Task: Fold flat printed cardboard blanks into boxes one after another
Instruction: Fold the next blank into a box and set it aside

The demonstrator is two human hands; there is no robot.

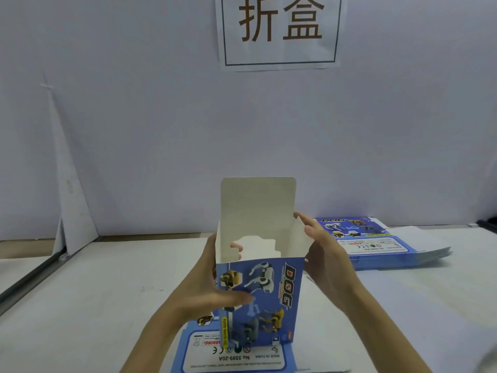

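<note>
Head camera, looking down at the worktop (80, 305): a person holds a blue printed box (269, 292) upright between both hands, close to the body. The left hand (209, 286) grips the box's left edge, with the thumb laid across the printed front and the fingers wrapped round behind. The right hand (325, 254) rests against the box's right side. Its fingers are nearly straight and touch the outside of the white side flap (302, 235), pinching nothing that shows.

The box is already opened into a tube, and its tall lid flap (258, 200) stands straight up beyond both hands. The step in hand looks like closing the top. The next move probably calls for pushing the side flap inward, doing the same on the left-hand side, then bending the lid flap down and tucking it in.

A stack of flat blanks (376, 246) lies just beyond the right hand. Another blank (236, 354) lies flat under the box, below the left hand.

The bottom of the box is hidden, so I cannot tell whether it is locked. A notched white shape inside the box is hard to make out. The right thumb is out of sight. The lower blank runs off the bottom of the picture. A paper sign (279, 30) on the wall is cut off at the top.
</note>
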